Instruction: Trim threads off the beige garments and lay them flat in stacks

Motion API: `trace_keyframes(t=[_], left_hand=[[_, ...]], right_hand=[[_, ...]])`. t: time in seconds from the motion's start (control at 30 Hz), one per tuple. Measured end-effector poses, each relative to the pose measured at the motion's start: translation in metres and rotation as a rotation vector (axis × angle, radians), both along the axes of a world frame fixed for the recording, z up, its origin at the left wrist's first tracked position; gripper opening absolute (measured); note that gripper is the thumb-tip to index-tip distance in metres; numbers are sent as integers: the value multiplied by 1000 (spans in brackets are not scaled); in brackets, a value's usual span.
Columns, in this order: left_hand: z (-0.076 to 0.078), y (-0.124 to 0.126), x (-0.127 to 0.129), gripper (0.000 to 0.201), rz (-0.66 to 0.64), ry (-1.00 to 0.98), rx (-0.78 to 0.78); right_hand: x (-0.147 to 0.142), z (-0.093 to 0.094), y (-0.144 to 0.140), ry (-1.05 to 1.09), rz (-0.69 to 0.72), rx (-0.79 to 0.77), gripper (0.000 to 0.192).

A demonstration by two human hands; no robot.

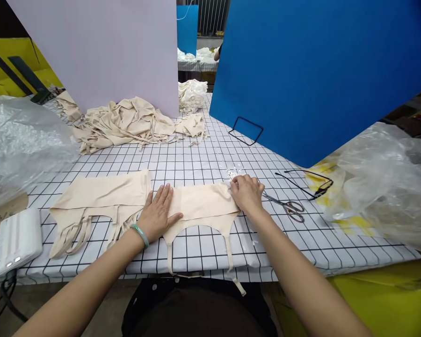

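A beige strappy camisole top lies on the checked tablecloth in front of me, its straps toward me and hanging over the table edge. My left hand rests flat on its left side, fingers stretched out, with a green bangle at the wrist. At the top right corner of the top, my right hand has its fingers curled together; what they pinch is hidden. Small clear-white bits lie in a little pile just beyond those fingers. Left of my left hand is a stack of similar beige tops.
Scissors and black-framed glasses lie to the right. A heap of beige garments is at the back left. Lilac and blue boards stand behind. Plastic bags and a white power bank flank the table.
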State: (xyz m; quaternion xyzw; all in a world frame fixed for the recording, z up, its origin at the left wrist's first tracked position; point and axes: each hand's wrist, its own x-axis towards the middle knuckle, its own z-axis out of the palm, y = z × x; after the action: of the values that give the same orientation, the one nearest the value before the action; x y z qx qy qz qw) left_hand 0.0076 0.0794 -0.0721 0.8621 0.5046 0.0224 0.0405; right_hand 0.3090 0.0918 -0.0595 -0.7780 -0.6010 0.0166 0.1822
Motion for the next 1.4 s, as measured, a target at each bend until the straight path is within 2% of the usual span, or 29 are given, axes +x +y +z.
trace_keyframes(t=[0.13, 0.23, 0.33, 0.47, 0.57, 0.73, 0.83, 0.93, 1.1, 1.17, 1.27, 1.33, 1.4], left_hand=[[1, -5, 7, 79, -66, -1, -20], [3, -6, 7, 78, -37, 18, -40], [13, 5, -1, 62, 59, 14, 14], [36, 33, -19, 41, 298, -69, 128], [45, 46, -29, 29, 425, -151, 92], [36, 45, -17, 15, 320, -195, -84], [32, 47, -12, 16, 313, -195, -34], [34, 49, -14, 9, 340, -181, 48], [32, 32, -13, 34, 321, -128, 134], [28, 22, -8, 45, 197, -82, 132], [22, 15, 0, 55, 15, 8, -22], [22, 15, 3, 57, 23, 63, -82], [24, 14, 9, 55, 51, 73, -31]], right_hand=[[5, -6, -13, -38, 24, 4, 18], [6, -6, -14, -105, -19, 52, 17], [4, -6, -7, -54, 24, 87, 19], [-1, -9, 6, 101, 55, -47, 19], [-3, -13, 11, 104, 36, -37, 18], [-6, -17, 9, -37, 62, 22, 24], [-7, -16, 8, -119, 67, 5, 26], [-3, -14, 6, -158, 57, 4, 22], [5, -17, 0, -117, 38, 121, 14], [5, -19, 0, -104, 66, 169, 14], [5, -18, 4, -140, 81, 155, 14], [8, -12, 5, -186, 43, 144, 12], [13, -3, -4, -210, 22, 183, 14]])
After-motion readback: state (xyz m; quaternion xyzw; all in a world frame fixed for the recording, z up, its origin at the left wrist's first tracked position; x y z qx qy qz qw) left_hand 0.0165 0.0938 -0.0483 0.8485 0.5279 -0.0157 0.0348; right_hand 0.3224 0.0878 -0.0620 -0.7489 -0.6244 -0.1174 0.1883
